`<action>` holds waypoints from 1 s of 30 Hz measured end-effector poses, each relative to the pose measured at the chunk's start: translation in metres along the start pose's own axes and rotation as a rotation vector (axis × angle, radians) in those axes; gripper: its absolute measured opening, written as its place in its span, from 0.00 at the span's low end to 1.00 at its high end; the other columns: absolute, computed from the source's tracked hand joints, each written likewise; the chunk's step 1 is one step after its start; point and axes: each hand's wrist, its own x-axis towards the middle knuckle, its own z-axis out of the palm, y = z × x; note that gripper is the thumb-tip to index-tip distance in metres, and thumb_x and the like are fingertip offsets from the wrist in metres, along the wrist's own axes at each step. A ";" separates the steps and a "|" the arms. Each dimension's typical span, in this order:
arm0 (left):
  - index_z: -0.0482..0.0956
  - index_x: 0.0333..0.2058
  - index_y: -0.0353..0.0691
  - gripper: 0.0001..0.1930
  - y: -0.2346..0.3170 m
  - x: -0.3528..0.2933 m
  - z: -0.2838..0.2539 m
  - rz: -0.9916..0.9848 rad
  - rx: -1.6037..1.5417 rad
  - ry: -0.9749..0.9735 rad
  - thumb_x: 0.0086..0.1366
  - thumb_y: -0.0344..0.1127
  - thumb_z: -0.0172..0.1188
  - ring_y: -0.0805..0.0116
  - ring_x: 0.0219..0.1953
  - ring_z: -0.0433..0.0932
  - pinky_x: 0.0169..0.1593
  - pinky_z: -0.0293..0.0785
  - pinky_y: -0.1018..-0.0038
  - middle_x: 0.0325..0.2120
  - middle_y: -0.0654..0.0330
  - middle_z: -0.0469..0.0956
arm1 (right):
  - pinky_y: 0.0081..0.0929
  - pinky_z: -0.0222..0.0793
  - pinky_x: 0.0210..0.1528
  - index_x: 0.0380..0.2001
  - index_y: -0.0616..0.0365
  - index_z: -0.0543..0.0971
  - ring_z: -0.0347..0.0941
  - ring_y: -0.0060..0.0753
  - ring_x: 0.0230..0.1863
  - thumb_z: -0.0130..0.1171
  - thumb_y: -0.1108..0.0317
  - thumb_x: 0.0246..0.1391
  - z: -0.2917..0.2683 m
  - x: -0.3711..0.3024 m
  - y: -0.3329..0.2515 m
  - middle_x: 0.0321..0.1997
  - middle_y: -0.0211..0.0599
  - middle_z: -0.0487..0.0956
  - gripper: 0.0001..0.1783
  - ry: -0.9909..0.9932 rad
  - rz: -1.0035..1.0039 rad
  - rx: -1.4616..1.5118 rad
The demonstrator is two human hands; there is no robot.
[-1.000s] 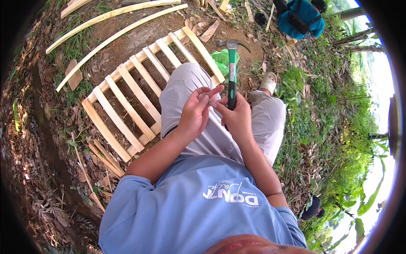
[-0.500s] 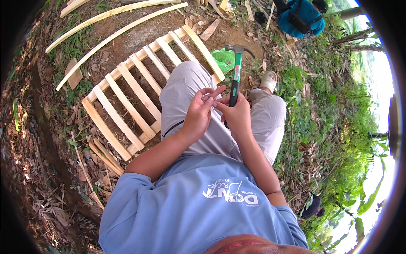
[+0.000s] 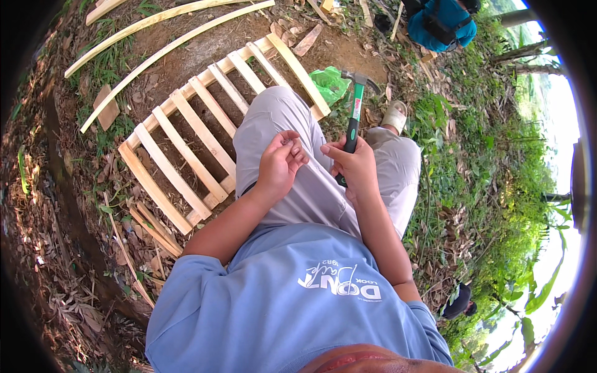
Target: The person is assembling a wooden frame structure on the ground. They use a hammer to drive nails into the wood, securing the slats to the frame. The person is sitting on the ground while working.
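My right hand (image 3: 356,166) is wrapped round the dark grip of a claw hammer (image 3: 357,105) with a green shaft, its metal head pointing away from me. The thumb and forefinger of that hand lie near each other on the side toward my other hand. My left hand (image 3: 281,163) is closed with its fingers curled in above my bent knee. What those fingers hold is too small to name. A gap separates the two hands. Beyond them, a slatted frame of pale wood (image 3: 202,132) lies on the ground, partly covered by my knee.
Long pale strips (image 3: 177,46) lie at the far left, and shorter sticks (image 3: 155,231) beside my left elbow. A green plastic bag (image 3: 329,86) sits by the frame's right end. A person in a teal shirt (image 3: 429,28) is at the far right; another dark-clothed person (image 3: 459,303) is lower right.
My hands, which met at the fingertips, have moved apart. The left fingers have curled inward. The hammer has shifted slightly right along with my right hand.
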 end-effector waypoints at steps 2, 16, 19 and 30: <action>0.71 0.53 0.33 0.10 0.007 -0.001 -0.006 -0.009 0.001 -0.086 0.79 0.30 0.46 0.75 0.33 0.67 0.44 0.71 0.71 0.31 0.66 0.67 | 0.21 0.67 0.20 0.37 0.54 0.69 0.73 0.18 0.20 0.77 0.80 0.52 0.001 0.001 0.001 0.34 0.41 0.86 0.22 -0.022 0.004 -0.008; 0.84 0.46 0.35 0.09 0.034 -0.022 0.000 0.024 0.445 -0.084 0.74 0.34 0.67 0.83 0.26 0.69 0.31 0.64 0.82 0.27 0.71 0.79 | 0.18 0.65 0.19 0.35 0.55 0.70 0.71 0.16 0.19 0.77 0.77 0.54 0.036 -0.003 -0.002 0.30 0.36 0.85 0.21 -0.108 -0.012 -0.286; 0.85 0.46 0.34 0.10 0.044 -0.025 -0.011 0.037 0.447 -0.050 0.73 0.34 0.69 0.84 0.26 0.69 0.32 0.65 0.82 0.30 0.69 0.83 | 0.18 0.66 0.19 0.36 0.56 0.71 0.71 0.16 0.19 0.78 0.76 0.53 0.045 0.000 -0.001 0.31 0.36 0.85 0.21 -0.146 -0.004 -0.340; 0.93 0.43 0.40 0.13 0.265 0.004 -0.228 0.778 1.138 0.912 0.70 0.44 0.72 0.79 0.25 0.72 0.36 0.66 0.75 0.23 0.68 0.81 | 0.22 0.65 0.19 0.35 0.55 0.73 0.69 0.17 0.17 0.80 0.69 0.54 0.054 -0.006 0.043 0.25 0.27 0.78 0.21 -0.310 0.083 -0.599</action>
